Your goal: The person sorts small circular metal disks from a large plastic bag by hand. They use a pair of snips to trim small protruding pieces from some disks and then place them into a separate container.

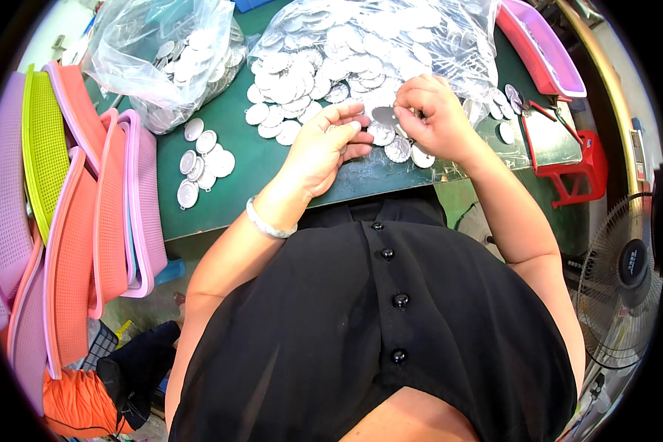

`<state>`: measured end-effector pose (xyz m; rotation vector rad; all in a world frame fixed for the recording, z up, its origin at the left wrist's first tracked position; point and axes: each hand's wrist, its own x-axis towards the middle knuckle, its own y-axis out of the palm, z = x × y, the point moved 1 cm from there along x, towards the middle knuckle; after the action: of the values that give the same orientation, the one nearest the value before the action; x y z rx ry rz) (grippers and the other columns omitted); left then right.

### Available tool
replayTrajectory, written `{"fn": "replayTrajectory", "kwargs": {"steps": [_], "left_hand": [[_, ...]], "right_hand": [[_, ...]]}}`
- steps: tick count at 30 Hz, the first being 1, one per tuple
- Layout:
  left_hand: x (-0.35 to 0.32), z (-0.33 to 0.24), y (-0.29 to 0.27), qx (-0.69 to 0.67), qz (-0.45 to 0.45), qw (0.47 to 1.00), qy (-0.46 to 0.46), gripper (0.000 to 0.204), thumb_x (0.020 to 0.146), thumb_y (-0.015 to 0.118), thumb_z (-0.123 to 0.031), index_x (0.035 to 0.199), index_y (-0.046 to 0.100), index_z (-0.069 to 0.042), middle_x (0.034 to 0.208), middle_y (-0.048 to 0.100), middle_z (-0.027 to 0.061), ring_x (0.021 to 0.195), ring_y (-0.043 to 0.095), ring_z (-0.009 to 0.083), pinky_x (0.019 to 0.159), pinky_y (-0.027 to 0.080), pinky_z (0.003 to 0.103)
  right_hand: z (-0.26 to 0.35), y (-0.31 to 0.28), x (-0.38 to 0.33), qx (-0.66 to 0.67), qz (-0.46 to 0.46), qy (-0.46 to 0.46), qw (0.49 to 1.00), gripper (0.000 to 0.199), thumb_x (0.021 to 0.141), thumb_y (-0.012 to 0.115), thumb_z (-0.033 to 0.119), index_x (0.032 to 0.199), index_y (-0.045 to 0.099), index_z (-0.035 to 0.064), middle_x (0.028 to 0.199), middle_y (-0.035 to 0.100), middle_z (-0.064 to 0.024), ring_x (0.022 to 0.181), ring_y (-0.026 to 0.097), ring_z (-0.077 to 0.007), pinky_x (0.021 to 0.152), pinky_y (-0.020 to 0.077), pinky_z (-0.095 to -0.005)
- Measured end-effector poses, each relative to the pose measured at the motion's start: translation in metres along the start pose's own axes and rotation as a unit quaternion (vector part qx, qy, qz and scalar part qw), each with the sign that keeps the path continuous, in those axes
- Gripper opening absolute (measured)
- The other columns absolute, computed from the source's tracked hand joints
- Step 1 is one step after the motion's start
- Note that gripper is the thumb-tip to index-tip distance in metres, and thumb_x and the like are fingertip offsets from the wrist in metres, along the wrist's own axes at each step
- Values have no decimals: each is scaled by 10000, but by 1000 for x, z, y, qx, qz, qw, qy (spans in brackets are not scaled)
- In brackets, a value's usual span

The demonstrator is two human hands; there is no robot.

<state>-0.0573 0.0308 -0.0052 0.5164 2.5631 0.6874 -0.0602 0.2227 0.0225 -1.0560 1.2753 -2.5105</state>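
A round, flat silver metal disc (383,116) is pinched between the thumb and fingers of my right hand (436,116). My left hand (325,147), with a pale bangle at its wrist, faces it across a small gap. Its fingers are curled with the palm turned inward; a bit of something pale shows by the fingertips, too small to name. Beneath and beyond both hands spreads a pile of similar silver discs (287,85), some with a small loop on the rim. It spills from a large clear plastic bag (457,37). Several discs (196,166) lie apart at the left.
Another clear bag (125,51) of discs stands on the green table (236,188) at the far left. Stacked plastic baskets (74,243) crowd the left side. Rightward are a pink basket (578,82), a few loose discs (506,132), a red stool (593,166) and a fan (604,295).
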Motion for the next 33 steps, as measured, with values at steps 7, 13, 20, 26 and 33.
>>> {"fn": "replayTrajectory", "kwargs": {"steps": [7, 13, 20, 26, 33], "left_hand": [[-5, -4, 10, -48, 47, 997, -35, 249, 856, 506, -66, 1095, 510, 4, 967, 586, 110, 843, 603, 196, 775, 506, 331], [-5, -1, 1, -45, 43, 998, -25, 225, 864, 497, -82, 1077, 533, -20, 970, 599, 111, 863, 605, 217, 781, 497, 332], [-7, -1, -8, -76, 38, 995, -43, 205, 886, 442, -106, 1056, 511, -14, 934, 582, 120, 837, 579, 217, 735, 484, 316], [0, 3, -19, -271, 156, 946, -84, 411, 901, 409, -313, 1074, 482, 52, 818, 521, 100, 744, 500, 194, 618, 430, 280], [-11, -10, -13, -279, 204, 933, -102, 733, 855, 291, -583, 1147, 458, 68, 839, 560, 122, 696, 515, 198, 557, 419, 264]], "right_hand": [[8, -4, 4, 205, 69, 155, 964, 107, 754, 573, 84, 773, 583, -22, 713, 552, -115, 706, 533, -290, 619, 422, -342], [-1, -1, 5, -119, 15, -30, 992, 135, 712, 608, 108, 811, 592, 17, 814, 536, -85, 812, 515, -252, 721, 419, -341], [1, 5, 9, -230, 84, -29, 969, 132, 673, 629, 140, 773, 594, 61, 829, 502, -41, 855, 479, -207, 764, 396, -308], [1, 8, 17, -315, 118, -84, 938, 105, 660, 570, 127, 742, 612, 77, 811, 501, -16, 847, 480, -168, 742, 385, -288], [2, 7, 22, -328, 153, -104, 926, 137, 650, 585, 144, 769, 608, 80, 807, 495, -9, 846, 477, -161, 744, 374, -285]]}}
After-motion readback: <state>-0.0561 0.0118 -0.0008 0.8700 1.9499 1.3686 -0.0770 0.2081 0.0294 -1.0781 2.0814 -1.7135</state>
